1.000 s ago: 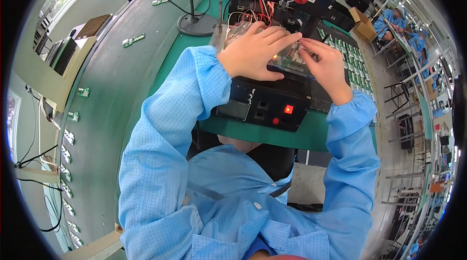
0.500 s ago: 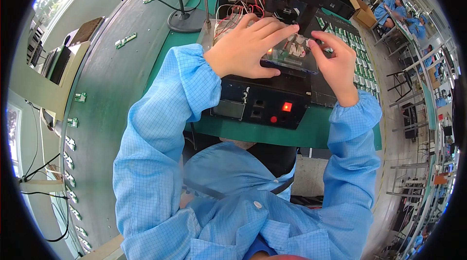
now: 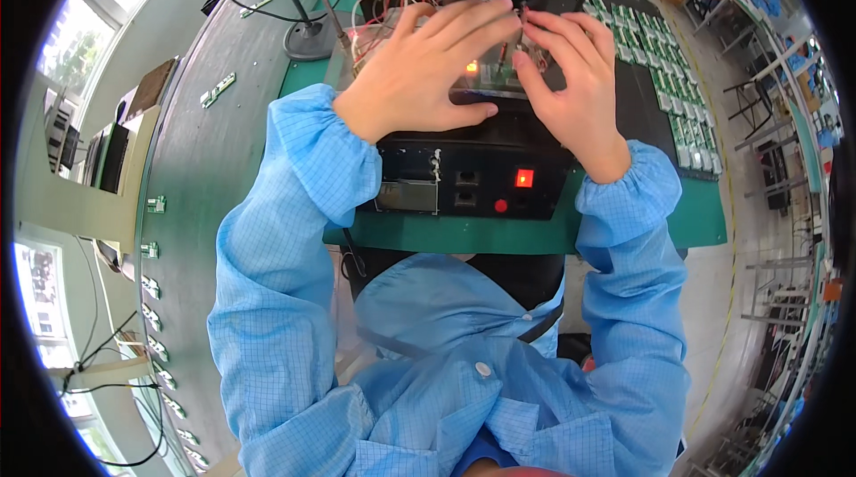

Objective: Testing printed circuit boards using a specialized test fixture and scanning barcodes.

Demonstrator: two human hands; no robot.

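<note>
A black test fixture (image 3: 473, 143) stands in front of me, with a lit red switch (image 3: 524, 178), a round red button (image 3: 501, 206) and a small display (image 3: 407, 197) on its front. Over its clear top plate (image 3: 496, 83) stretches my left hand (image 3: 423, 71), open, fingers long and thumb apart. My right hand (image 3: 575, 85) is at the right side of the plate, fingers bent, thumb and forefinger apart. The fingertips of both hands nearly meet at the fixture's middle. A yellow light (image 3: 472, 68) glows between them. What lies under my fingers is partly hidden.
Loose wires (image 3: 392, 4) run behind my left hand. Rows of green circuit boards (image 3: 664, 76) lie on a dark mat at right. At left are a lamp stand (image 3: 308, 40) and a grey conveyor belt (image 3: 214, 156) carrying several small boards. Other people sit at the far right.
My right hand has moved left, closer to my left hand. My view has shifted, and the red handle above the fixture is out of it. My left hand stays spread over the plate.
</note>
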